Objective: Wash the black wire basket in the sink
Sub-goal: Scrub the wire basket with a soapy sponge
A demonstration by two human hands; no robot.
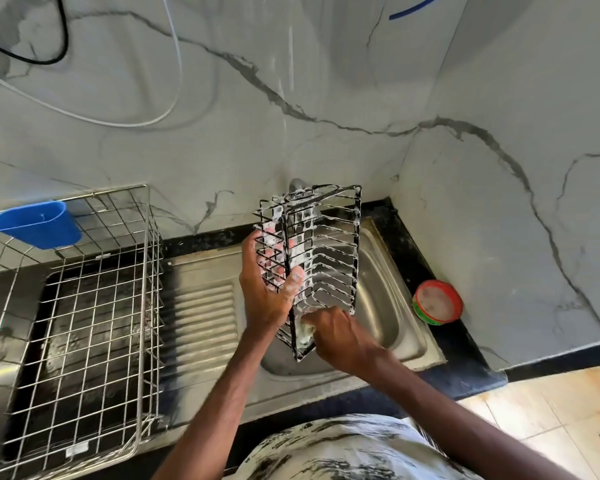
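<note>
The black wire basket (333, 258) stands on end above the steel sink (388, 306), its wires coated in white soap foam. My left hand (267, 292) grips its left side, fingers curled through the wires and the thumb pressed on the front. My right hand (340, 337) is at the basket's lower end and holds a foamy scrubber (305, 332) against the wires. The tap behind the basket is mostly hidden.
A large steel wire rack (84, 306) with a blue plastic cup (37, 223) hooked on its rim stands on the counter to the left. The ribbed drainboard (205, 317) lies between rack and basin. A red and green soap tub (437, 303) sits on the black counter to the right.
</note>
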